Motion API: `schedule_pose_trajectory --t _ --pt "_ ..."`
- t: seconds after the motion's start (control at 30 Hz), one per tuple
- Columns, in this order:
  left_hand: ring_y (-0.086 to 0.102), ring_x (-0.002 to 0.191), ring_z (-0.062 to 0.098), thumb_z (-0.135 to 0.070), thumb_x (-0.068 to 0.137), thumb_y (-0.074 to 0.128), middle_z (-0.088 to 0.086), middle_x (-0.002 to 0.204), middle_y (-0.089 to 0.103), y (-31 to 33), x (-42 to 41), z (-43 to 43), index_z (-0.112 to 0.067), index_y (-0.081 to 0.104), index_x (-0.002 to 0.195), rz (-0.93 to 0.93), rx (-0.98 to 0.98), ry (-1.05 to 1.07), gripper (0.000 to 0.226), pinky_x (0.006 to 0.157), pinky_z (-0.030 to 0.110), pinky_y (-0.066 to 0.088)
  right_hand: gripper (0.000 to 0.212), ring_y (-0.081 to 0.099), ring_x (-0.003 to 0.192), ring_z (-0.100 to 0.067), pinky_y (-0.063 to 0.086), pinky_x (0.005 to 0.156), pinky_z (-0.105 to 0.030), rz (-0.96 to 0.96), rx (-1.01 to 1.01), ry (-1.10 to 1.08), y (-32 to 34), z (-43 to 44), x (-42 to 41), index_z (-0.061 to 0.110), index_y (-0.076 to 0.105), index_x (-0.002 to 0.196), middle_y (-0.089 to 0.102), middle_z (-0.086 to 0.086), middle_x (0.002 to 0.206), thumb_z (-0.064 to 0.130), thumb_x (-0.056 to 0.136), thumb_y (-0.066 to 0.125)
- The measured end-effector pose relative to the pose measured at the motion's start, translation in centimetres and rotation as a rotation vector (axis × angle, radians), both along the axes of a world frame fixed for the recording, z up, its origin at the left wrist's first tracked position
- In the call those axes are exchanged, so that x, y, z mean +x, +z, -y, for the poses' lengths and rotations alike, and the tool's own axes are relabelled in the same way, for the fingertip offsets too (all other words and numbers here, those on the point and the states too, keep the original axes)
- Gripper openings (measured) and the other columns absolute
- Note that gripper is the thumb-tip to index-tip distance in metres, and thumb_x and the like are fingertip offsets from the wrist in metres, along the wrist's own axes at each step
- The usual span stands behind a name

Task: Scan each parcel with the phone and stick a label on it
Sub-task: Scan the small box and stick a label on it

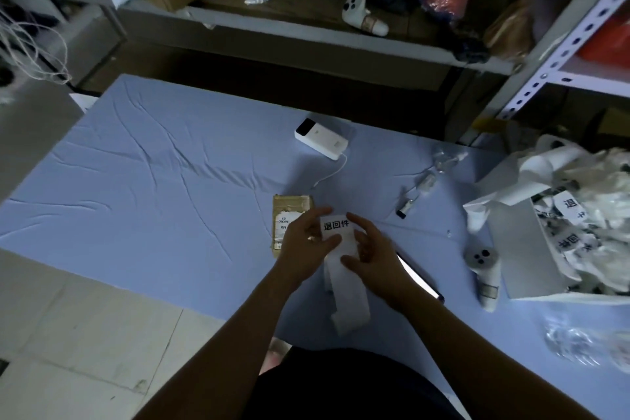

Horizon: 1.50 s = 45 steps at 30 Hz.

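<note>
While both hands, left hand (306, 235) and right hand (370, 254), pinch the label (335, 227) at its edges, its backing strip (347, 297) droops toward six o'clock: thin, limp paper, probably sticky, best held by the corners. At ten o'clock of the hands, the small taped parcel (289, 211) lies flat on the surface (153, 181), looking light and stiff.

The scene is dim and blue-tinted, with both forearms dark against the pale tablecloth (153, 181). The lit phone (417, 274) screen glows as the brightest strip. Wide-angle distortion bends the shelving (562, 41), and the corners are soft and blurred.
</note>
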<state>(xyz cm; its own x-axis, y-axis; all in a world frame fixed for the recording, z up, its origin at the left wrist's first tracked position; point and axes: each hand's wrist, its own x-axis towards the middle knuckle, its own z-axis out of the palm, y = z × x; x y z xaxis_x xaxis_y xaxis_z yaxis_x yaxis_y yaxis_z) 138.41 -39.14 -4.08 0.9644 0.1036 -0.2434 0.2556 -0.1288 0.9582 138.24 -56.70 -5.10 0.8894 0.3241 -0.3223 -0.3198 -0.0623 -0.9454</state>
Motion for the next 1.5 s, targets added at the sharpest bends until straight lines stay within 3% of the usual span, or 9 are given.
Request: schedule_pose_trajectory --t 0.2,0.47,0.6,0.7,0.9,1.07,1.23,1.4,1.5 --pt "0.055 0.090 0.014 -0.019 0.089 0.074 0.005 0.117 0.050 -0.9 -0.1 -0.7 -0.015 0.074 0.114 0.154 0.436 -0.137 0.025 0.072 0.004 0.042 0.077 0.064 0.121 -0.013 0.055 0.100 -0.039 0.021 -0.076 0.038 0.2 -0.7 -0.4 0.042 0.042 0.146 0.065 0.001 0.134 -0.001 0.089 0.070" --pt "0.050 0.108 0.013 -0.041 0.092 0.064 -0.007 0.116 0.063 -1.2 0.4 -1.8 -0.027 0.073 0.117 0.445 0.803 -0.368 0.030 0.088 0.035 0.044 0.080 0.060 0.071 -0.005 0.049 0.069 -0.020 0.083 -0.131 0.044 0.5 -1.1 0.0 0.043 0.038 0.148 0.075 -0.002 0.109 0.003 0.088 0.074" --pt "0.055 0.107 0.013 -0.041 0.097 0.053 -0.008 0.107 0.069 -1.0 0.6 -1.5 -0.023 0.073 0.114 0.457 0.862 -0.400 0.032 0.090 0.040 0.043 0.082 0.064 0.093 -0.035 0.055 0.085 -0.036 0.121 -0.207 0.066 0.8 -0.9 0.3 0.044 0.033 0.151 0.076 0.003 0.108 0.006 0.089 0.072" --pt "0.058 0.103 0.010 -0.043 0.096 0.055 -0.010 0.104 0.071 -1.0 0.4 -1.2 -0.024 0.075 0.111 0.389 0.707 -0.356 0.031 0.090 0.043 0.045 0.082 0.066 0.096 -0.034 0.055 0.089 -0.042 0.144 -0.227 0.084 1.0 -0.6 0.3 0.043 0.033 0.151 0.075 0.006 0.110 0.002 0.090 0.069" --pt "0.063 0.090 0.010 -0.028 0.093 0.061 -0.003 0.097 0.074 -1.0 -0.7 -0.9 -0.015 0.078 0.099 0.284 0.448 -0.163 0.023 0.083 0.041 0.054 0.081 0.065 0.091 -0.014 0.052 0.078 -0.016 0.199 -0.339 0.106 0.8 0.0 -0.2 0.050 0.033 0.147 0.071 0.013 0.111 0.006 0.090 0.070" --pt "0.065 0.078 0.023 -0.012 0.095 0.063 0.007 0.086 0.070 -0.3 -0.3 -1.3 -0.008 0.072 0.086 0.256 0.585 0.050 0.014 0.069 0.042 0.055 0.080 0.063 0.084 -0.003 0.054 0.072 -0.017 0.154 -0.419 0.100 -0.5 0.7 -0.7 0.047 0.034 0.145 0.066 0.007 0.120 0.007 0.087 0.073" --pt "0.064 0.078 0.029 -0.010 0.094 0.065 0.009 0.088 0.070 0.9 -0.1 -1.8 -0.010 0.070 0.088 0.361 0.906 0.137 0.008 0.072 0.042 0.052 0.081 0.045 0.114 -0.008 0.045 0.093 -0.029 0.233 -0.633 -0.071 -1.1 1.0 -0.9 0.034 0.047 0.143 0.045 0.009 0.125 0.026 0.073 0.088" --pt "0.064 0.084 0.028 -0.014 0.087 0.074 0.004 0.092 0.070 0.9 -1.3 -1.2 -0.013 0.074 0.088 0.426 1.059 0.107 0.002 0.073 0.039 0.046 0.054 0.072 0.085 -0.009 0.056 0.067 -0.021 0.032 -0.152 -0.100 1.1 -1.0 0.8 0.035 0.055 0.132 0.076 0.002 0.096 0.038 0.085 0.079" --pt "0.065 0.084 0.028 -0.016 0.083 0.079 0.004 0.091 0.071 0.7 -2.2 -1.0 -0.011 0.076 0.088 0.544 1.099 0.069 0.008 0.070 0.037 0.045 0.053 0.076 0.087 -0.017 0.058 0.073 -0.028 -0.087 0.069 -0.102 2.0 -2.0 1.5 0.031 0.052 0.136 0.079 -0.003 0.096 0.039 0.089 0.075"
